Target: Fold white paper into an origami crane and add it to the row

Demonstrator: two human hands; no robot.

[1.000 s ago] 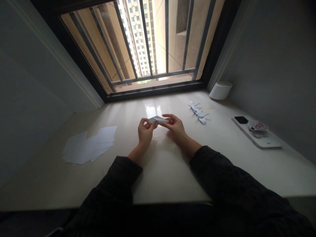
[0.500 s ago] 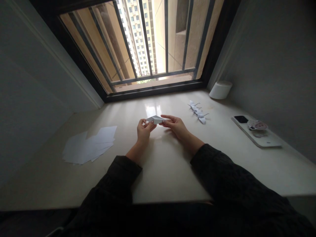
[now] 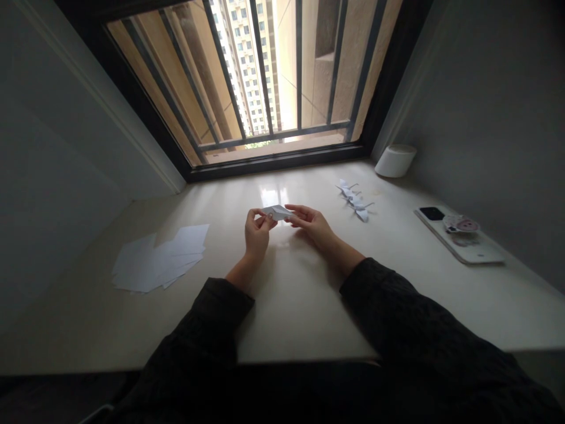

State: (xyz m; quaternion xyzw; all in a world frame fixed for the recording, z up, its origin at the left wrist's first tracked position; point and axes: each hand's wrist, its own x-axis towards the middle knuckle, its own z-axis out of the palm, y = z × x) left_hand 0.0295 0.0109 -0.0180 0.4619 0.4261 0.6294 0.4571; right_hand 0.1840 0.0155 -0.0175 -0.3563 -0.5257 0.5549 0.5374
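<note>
A small folded piece of white paper is held just above the pale tabletop, in front of the window. My left hand pinches its left end between thumb and fingers. My right hand pinches its right end, fingers closed on the fold. Both forearms wear dark sleeves and reach in from the near edge.
A loose pile of white paper sheets lies at the left. Several folded paper cranes sit at the right rear. A white round container stands in the far right corner. A phone on a white tray lies by the right wall.
Both hands have shifted the folded paper slightly left and up, and the fingers have regripped it. Everything else on the table is where it was.
</note>
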